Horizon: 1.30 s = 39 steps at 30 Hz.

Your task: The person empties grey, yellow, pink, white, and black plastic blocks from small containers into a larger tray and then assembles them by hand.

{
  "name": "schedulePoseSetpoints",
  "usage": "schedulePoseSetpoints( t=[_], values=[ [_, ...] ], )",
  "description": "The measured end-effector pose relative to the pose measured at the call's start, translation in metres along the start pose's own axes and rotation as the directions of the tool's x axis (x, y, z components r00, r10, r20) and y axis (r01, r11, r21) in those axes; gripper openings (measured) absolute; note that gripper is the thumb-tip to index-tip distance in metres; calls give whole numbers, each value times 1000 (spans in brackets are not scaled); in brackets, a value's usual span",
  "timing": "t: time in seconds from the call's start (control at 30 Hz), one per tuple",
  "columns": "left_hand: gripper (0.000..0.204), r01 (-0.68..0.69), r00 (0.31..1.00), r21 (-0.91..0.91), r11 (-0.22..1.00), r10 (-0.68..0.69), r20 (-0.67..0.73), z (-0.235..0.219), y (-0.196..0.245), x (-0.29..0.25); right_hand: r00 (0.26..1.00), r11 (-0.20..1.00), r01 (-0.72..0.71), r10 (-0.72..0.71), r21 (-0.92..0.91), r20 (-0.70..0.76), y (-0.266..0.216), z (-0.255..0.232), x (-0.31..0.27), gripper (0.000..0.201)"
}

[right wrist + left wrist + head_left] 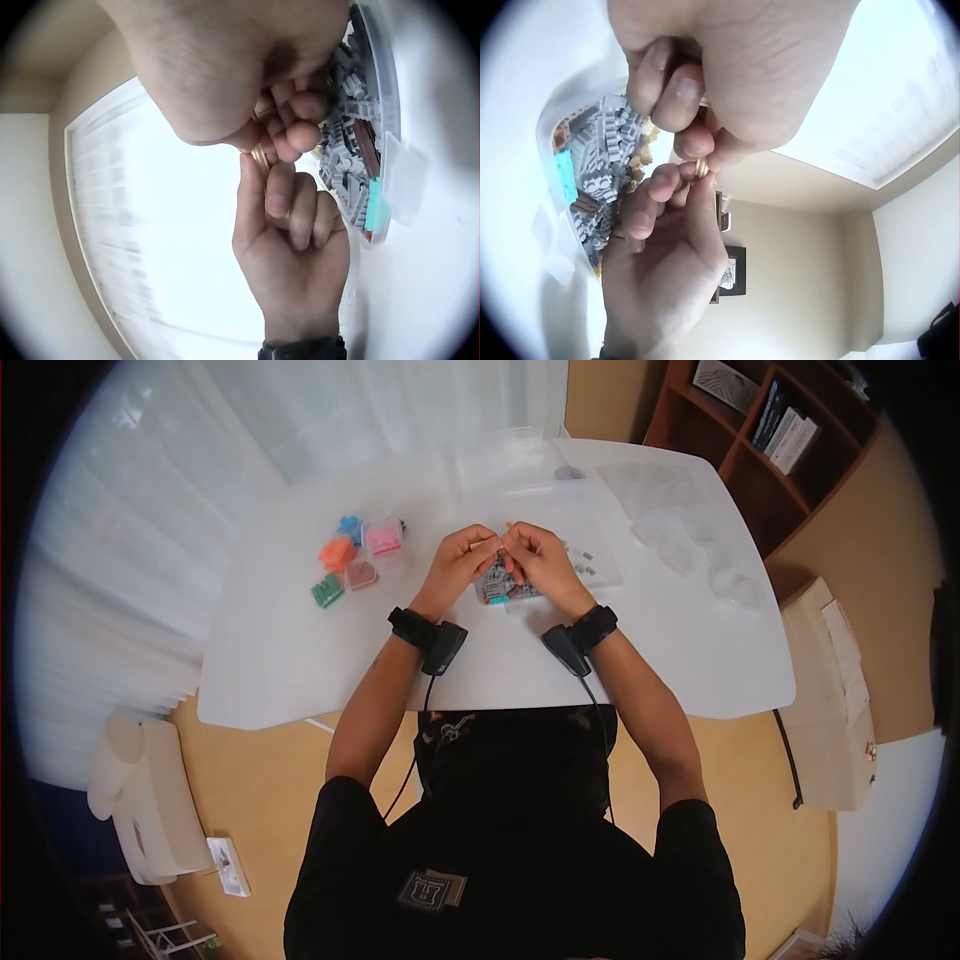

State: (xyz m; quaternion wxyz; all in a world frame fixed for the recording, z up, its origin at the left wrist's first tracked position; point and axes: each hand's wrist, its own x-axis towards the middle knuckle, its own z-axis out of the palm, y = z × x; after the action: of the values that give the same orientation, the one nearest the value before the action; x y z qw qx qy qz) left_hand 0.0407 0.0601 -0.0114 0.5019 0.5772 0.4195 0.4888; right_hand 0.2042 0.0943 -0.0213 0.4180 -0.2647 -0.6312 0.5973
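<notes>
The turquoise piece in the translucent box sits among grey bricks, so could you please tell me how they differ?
The turquoise piece is vivid, while the grey bricks are muted. The turquoise piece lies by the box's wall; the grey bricks are heaped across much of it. Both share the translucent box.

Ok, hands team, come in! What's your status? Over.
Left hand, right hand: both pinching. Small tan piece: between them, mostly hidden by the grip. Gray bricks: in clear tub, close by. Over.
</notes>
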Motion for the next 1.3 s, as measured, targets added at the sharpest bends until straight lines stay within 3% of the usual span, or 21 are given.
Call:
schedulePoseSetpoints(
  t=[0.2, 0.4, 0.47, 0.7, 0.77, 0.97, 1.07, 1.13, 1.3],
  values=[
    [19, 9, 1000, -50, 999, -9, 1, 0, 0, -4, 999, 999, 25, -24, -21, 27, -3, 0, -4, 26],
    [18, 16, 1000, -64, 998, -15, 15, 11, 10, -9, 999, 998, -41, 40, 48, 13, -5, 1, -5, 26],
    [17, 13, 1000, -45, 999, -13, -5, 12, 9, -8, 999, 999, -19, 18, -28, -34, -4, 3, -5, 24],
    [20, 29, 999, -11, 1000, -29, -44, 9, 2, -5, 990, 999, 9, -14, -43, -138, -5, 9, -6, 19],
    [21, 34, 999, 1, 999, -34, -39, 11, 3, -6, 978, 987, 33, -64, -158, -200, -3, 10, -5, 16],
    [22, 60, 997, -11, 998, -61, -43, 13, 4, -8, 974, 980, 34, -77, -198, -215, -1, 10, -6, 14],
    [22, 61, 997, -55, 997, -64, -50, 9, 0, -6, 973, 990, 61, -88, -128, -213, -2, 12, -6, 15],
    [22, 74, 994, -167, 983, -86, -65, 8, -1, -6, 975, 987, 67, -96, -146, -203, -6, 14, -9, 16],
    [23, 81, 995, -192, 978, -91, -46, 9, 2, -6, 965, 974, 125, -163, -187, -204, -2, 13, -7, 21]
  ],
)
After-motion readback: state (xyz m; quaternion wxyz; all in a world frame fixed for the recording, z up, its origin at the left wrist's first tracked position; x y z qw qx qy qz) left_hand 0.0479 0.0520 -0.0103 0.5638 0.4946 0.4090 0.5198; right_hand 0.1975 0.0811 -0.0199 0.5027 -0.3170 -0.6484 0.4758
